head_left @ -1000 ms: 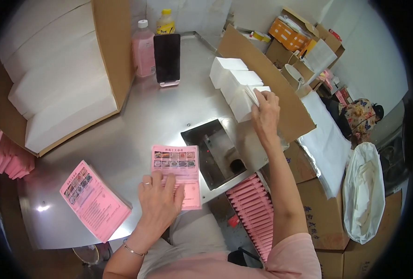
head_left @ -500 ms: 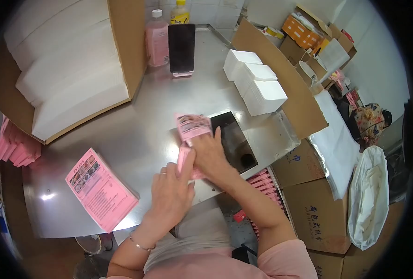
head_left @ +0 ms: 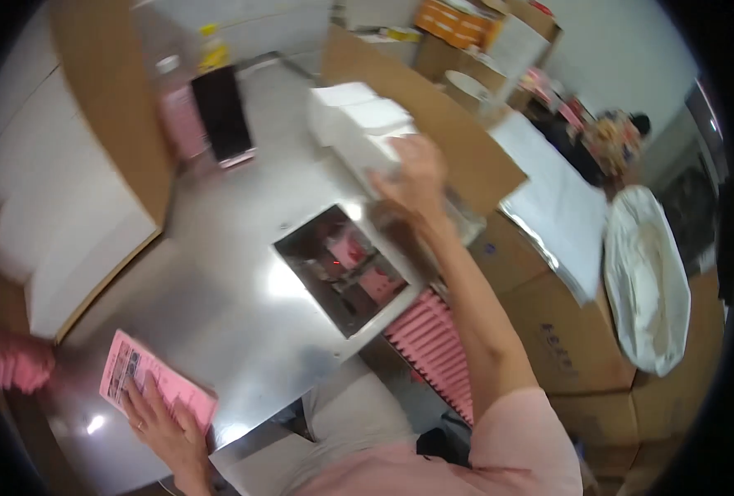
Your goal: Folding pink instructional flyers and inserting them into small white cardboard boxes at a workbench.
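At lower left of the head view, the left hand (head_left: 162, 427) lies flat, fingers spread, on a pink printed paper packet (head_left: 154, 388) resting on the shiny steel table (head_left: 218, 314). At upper centre, the right hand (head_left: 414, 178) touches a stack of white folded sheets (head_left: 358, 124); whether it grips them I cannot tell, just above the table's square opening (head_left: 346, 269)

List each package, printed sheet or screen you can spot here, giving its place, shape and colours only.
Pink printed leaflet: near left table edge, rectangular, under the left hand.
White boxes: far side, stacked, the right hand on them.
Phone: propped upright at the back, dark screen.
Pink bottle: beside the phone, white cap.
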`<action>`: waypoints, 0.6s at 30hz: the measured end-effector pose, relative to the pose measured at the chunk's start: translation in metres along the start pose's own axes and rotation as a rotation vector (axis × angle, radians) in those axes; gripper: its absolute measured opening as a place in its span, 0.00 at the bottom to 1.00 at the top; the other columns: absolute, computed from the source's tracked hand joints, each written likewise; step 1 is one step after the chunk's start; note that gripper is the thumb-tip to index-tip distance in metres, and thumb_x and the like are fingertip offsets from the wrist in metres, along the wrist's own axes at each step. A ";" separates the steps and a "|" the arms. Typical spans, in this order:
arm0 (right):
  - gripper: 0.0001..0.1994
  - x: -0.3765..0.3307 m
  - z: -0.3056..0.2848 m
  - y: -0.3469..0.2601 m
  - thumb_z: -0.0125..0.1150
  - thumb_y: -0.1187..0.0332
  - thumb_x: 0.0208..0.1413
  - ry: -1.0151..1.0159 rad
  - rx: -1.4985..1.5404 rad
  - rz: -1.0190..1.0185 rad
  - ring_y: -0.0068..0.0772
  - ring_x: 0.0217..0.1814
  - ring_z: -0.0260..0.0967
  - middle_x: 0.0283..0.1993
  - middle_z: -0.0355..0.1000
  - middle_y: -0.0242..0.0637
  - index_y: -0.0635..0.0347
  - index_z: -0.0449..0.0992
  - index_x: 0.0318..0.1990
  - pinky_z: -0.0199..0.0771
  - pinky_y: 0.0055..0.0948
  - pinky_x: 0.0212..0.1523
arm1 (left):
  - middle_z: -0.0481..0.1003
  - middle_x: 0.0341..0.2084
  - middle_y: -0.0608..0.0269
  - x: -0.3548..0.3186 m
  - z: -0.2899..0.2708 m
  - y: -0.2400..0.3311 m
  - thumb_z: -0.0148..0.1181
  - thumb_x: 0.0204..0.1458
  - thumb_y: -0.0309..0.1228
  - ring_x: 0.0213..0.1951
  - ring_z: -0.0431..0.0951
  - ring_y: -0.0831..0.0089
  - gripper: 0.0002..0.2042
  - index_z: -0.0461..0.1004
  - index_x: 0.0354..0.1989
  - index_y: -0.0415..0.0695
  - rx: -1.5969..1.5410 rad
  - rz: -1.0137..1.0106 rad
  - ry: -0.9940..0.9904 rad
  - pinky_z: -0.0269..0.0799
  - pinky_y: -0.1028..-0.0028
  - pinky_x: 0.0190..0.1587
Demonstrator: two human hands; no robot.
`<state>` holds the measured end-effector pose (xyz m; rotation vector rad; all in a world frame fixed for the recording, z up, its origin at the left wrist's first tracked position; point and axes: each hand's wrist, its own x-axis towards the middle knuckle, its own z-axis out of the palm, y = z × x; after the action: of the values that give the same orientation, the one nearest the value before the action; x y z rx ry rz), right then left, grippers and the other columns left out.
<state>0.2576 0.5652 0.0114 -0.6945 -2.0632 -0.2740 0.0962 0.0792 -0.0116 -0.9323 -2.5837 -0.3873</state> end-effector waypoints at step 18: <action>0.12 -0.020 -0.076 -0.039 0.59 0.65 0.55 -0.238 -0.136 0.033 0.54 0.48 0.70 0.44 0.73 0.54 0.69 0.79 0.33 0.71 0.49 0.49 | 0.73 0.35 0.58 0.050 0.000 -0.041 0.55 0.63 0.25 0.42 0.70 0.65 0.05 0.73 0.44 0.39 -0.174 0.112 -0.139 0.66 0.68 0.48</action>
<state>0.2966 0.4922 0.0399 -0.8785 -2.2721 -0.3281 0.0332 0.0768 0.0044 -1.1966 -2.6383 -0.5403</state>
